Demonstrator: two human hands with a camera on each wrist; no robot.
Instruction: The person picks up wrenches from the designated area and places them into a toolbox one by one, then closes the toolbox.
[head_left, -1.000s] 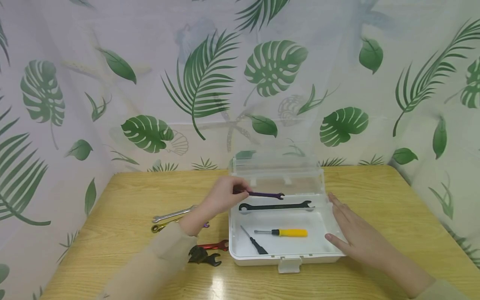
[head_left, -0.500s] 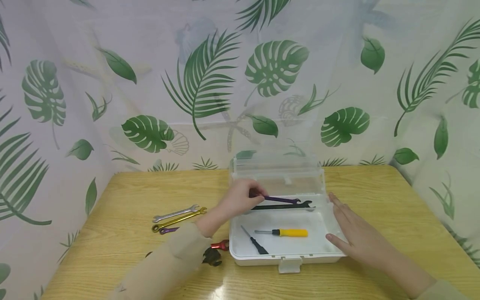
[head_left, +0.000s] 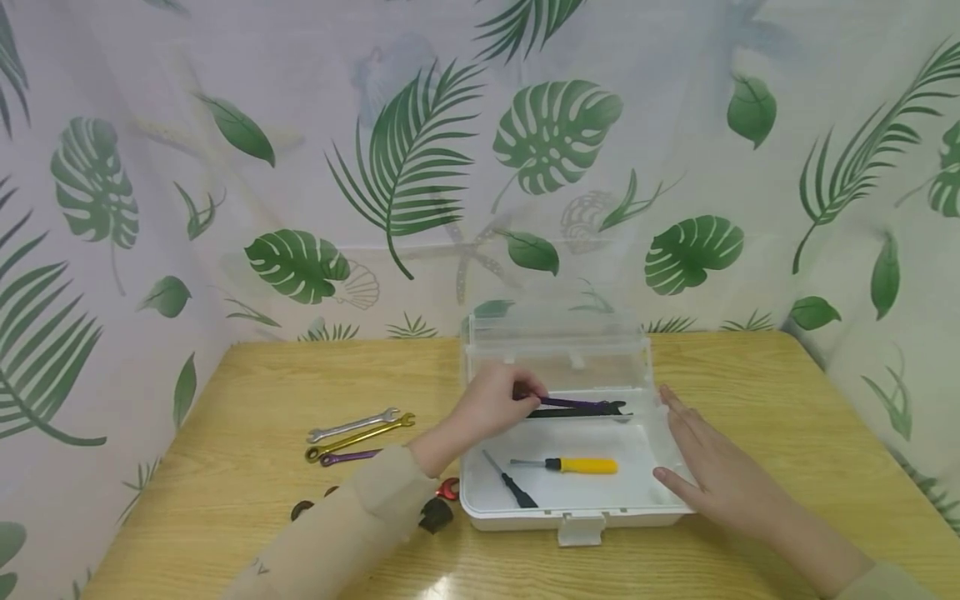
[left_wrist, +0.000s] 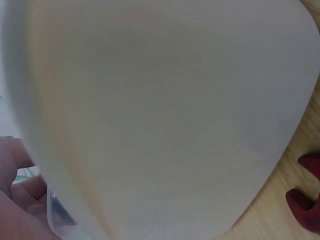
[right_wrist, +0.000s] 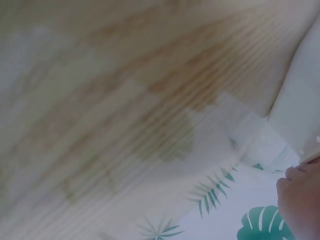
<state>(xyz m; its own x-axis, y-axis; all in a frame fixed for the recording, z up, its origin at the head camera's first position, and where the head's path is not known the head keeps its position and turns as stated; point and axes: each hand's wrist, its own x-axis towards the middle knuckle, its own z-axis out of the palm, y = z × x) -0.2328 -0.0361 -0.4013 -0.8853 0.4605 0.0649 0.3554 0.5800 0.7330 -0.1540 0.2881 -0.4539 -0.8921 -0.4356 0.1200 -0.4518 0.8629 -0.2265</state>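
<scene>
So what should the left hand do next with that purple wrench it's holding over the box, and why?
Probably let go. The left hand pinches the purple wrench by one end, and the wrench already lies low inside the white box, right along the black wrench at the back. The right hand rests flat against the box's side, steadying it.

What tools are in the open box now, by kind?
Wrenches: 2 (purple wrench in the grip of the left hand, black wrench just below it)
Screwdrivers: 2 (yellow screwdriver, black screwdriver)
Total: 4
</scene>
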